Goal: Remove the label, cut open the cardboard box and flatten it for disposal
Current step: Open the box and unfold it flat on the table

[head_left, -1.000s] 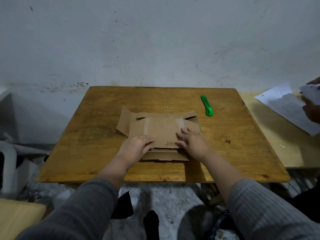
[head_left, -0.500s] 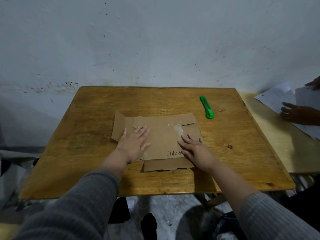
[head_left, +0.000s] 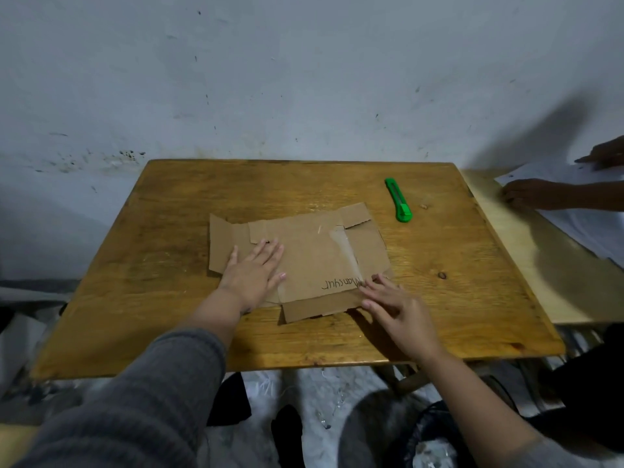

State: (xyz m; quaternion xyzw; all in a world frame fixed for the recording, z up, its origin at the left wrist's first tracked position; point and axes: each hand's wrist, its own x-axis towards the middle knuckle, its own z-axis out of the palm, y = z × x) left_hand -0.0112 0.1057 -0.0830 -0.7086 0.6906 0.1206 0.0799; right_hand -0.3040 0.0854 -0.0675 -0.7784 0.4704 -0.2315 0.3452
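While flat brown cardboard box lies on grainy wooden table, left hand pressing, right hand fingers spread.

The left hand covers the cardboard box beneath its palm. Handwriting near the right hand reads upside down, its end hidden under the fingers. At the right edge, another person's hands and the white papers are cut off and dark.

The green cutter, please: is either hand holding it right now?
No, the green cutter lies alone on the table, beyond both hands pressing the cardboard.
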